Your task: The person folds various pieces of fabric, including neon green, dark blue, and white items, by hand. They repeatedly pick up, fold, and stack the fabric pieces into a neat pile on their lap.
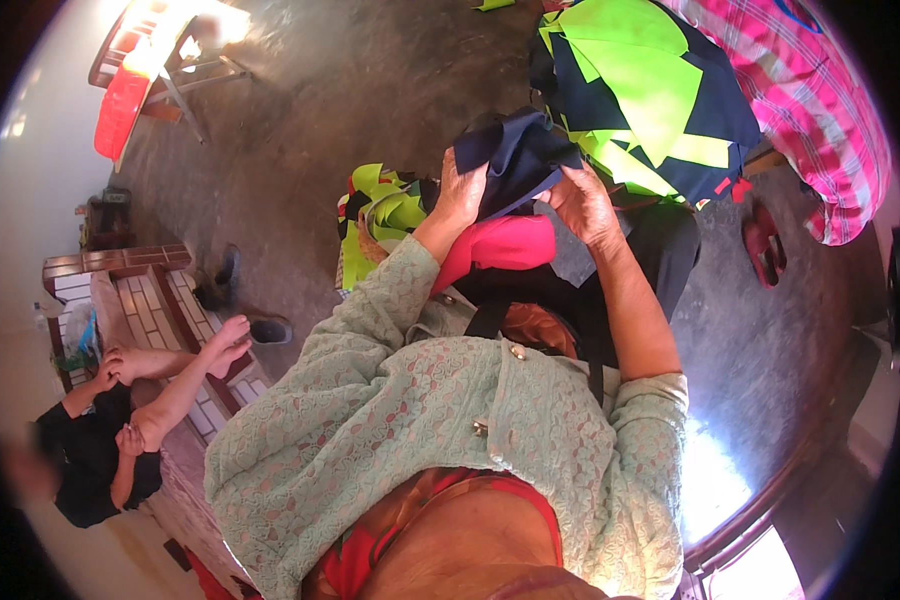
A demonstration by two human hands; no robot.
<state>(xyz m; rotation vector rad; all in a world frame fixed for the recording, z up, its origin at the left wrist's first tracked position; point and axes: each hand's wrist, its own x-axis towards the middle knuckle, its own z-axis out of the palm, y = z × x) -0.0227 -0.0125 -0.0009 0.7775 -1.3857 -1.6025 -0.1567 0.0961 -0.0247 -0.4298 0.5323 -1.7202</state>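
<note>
At far left a seated person (120, 420) is partly cut off by the picture's rim. Centre, the left hand (461, 192) grips a dark navy cloth (515, 155), fingertips hidden in its folds. The right hand (582, 203) pinches the cloth's right edge. Far right, a neon-and-navy fabric pile (650, 95) lies half under a plaid bag (820, 110).
</note>
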